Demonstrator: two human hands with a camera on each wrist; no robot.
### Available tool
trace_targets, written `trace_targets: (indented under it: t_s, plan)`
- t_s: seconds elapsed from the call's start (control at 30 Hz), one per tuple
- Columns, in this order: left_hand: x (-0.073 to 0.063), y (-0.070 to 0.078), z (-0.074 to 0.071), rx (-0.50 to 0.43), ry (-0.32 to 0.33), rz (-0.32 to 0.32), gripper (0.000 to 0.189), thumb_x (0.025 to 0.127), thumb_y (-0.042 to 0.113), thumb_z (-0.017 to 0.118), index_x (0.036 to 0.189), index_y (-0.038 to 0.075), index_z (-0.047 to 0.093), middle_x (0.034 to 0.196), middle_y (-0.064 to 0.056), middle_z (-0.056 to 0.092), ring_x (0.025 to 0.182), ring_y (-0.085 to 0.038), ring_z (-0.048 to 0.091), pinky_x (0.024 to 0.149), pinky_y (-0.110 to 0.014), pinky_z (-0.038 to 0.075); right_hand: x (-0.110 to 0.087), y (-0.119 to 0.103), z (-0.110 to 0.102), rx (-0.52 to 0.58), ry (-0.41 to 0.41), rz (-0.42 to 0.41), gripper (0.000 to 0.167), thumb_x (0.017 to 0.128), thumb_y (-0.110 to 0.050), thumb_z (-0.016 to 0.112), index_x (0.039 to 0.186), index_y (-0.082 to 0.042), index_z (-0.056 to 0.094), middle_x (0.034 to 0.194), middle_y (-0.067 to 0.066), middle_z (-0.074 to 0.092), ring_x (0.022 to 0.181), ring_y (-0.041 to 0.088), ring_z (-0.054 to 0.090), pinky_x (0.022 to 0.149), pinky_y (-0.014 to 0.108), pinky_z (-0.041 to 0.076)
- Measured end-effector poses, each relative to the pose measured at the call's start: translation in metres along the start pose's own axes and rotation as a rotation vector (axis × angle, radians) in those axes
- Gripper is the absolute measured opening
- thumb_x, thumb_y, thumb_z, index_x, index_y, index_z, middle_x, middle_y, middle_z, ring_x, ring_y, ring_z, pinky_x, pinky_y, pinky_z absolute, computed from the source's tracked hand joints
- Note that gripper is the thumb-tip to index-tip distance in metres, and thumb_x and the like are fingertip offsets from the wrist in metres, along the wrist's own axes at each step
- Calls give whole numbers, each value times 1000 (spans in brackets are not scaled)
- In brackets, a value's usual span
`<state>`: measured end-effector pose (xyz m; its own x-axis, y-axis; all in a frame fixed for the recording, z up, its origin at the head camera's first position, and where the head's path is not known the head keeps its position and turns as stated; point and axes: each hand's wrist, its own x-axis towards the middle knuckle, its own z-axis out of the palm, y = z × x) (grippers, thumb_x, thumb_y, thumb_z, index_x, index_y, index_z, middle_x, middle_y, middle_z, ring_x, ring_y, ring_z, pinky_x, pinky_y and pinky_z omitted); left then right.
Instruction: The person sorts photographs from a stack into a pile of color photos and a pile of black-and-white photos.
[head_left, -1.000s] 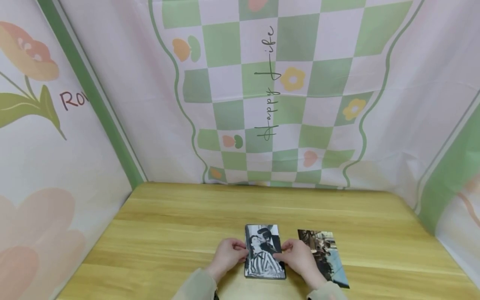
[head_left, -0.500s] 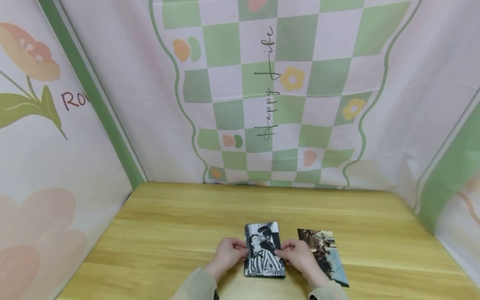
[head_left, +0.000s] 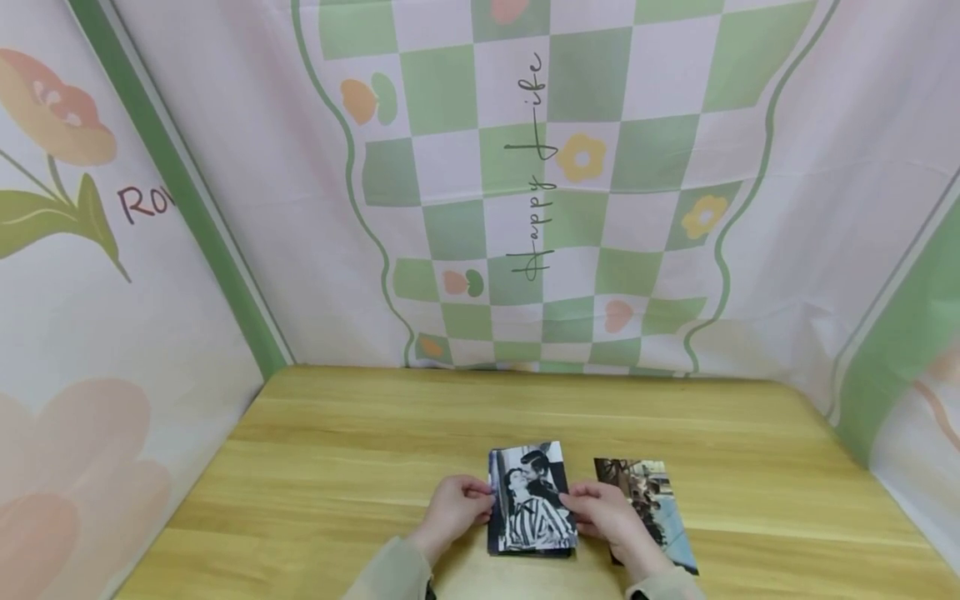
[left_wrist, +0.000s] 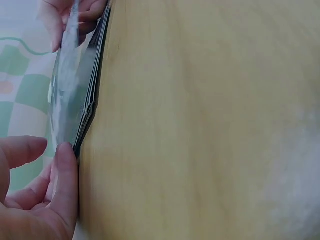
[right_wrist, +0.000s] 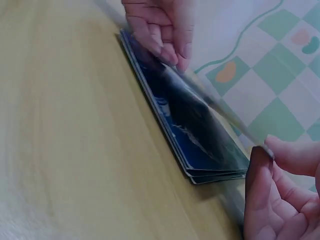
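Note:
A black-and-white photo (head_left: 534,504) of a couple lies askew over a stack of photos (right_wrist: 200,157), lifted clear of the stack on its right side. My right hand (head_left: 611,518) pinches that photo's right edge between thumb and finger. At the stack's left edge, my left hand (head_left: 452,510) touches with its fingertips. In the left wrist view one straight finger (left_wrist: 65,172) presses the side, while another digit stands apart from it. A dark bluish picture tops the stack beneath, seen in the right wrist view. Motion blurs the lifted photo there.
A colour photo (head_left: 660,517) lies flat on the wooden table (head_left: 360,425), partly behind my right hand. Patterned fabric (head_left: 450,167) with green checks hangs behind the table's far edge. More printed fabric (head_left: 90,333) borders the left side.
The black-and-white photo has shifted right and tilted off the stack with my right hand, baring the stack's left edge. My left hand has stayed almost still. The colour photo lies where it was.

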<state>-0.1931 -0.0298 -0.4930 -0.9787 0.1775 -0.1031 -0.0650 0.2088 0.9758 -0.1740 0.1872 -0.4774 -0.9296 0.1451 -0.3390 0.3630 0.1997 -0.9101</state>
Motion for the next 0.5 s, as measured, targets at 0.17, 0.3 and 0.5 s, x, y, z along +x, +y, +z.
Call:
trace_targets:
  t_s: [0.17,0.3,0.5]
  plan:
    - [2,1,3,-54,2,-9,16,83,-3,64,95,-14,63,80,-11,67,66,-9,61,64,-25,59,-2,0,-5,48,-12,42,21,85,-12,67,99,4,62,83,3,62,68,12,56,59,23,52]
    - [5,4,5,-116,15,-49,18,84,-2,64,98,-14,63,81,-9,67,66,-7,60,66,-24,59,-4,-1,-6,95,-45,22,17,84,-10,67,95,2,62,79,1,61,66,10,55,57,21,51]
    - [6,1,0,-169,12,-79,18,83,-4,64,98,-14,63,79,-5,66,65,-6,60,63,-21,58,-7,2,-5,145,-169,-51,10,84,-9,66,90,-3,61,75,-5,61,64,7,58,59,20,52]
